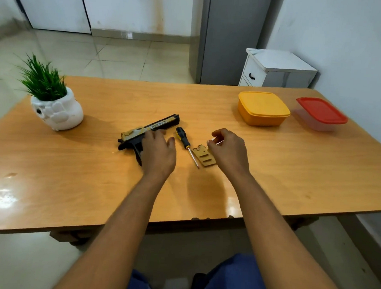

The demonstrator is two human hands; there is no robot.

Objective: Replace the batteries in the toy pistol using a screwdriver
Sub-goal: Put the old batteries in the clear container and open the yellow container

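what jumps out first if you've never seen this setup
Two bare forearms reach in over the wooden table: the left hand rests on the black-and-tan toy pistol at centre. Beside it lie a screwdriver and a tan cover plate, near the right hand. Bright yellow and red-lidded containers sit far right.

Potted plant (pixel 53 97) far left on table (pixel 73 178); yellow tub (pixel 263 109) beside red-lidded box (pixel 321 113) far right.

Both forearms (pixel 267 214) are seen bare, without sleeves, watch or rings, and blue trousers (pixel 233 279) are worn below them.
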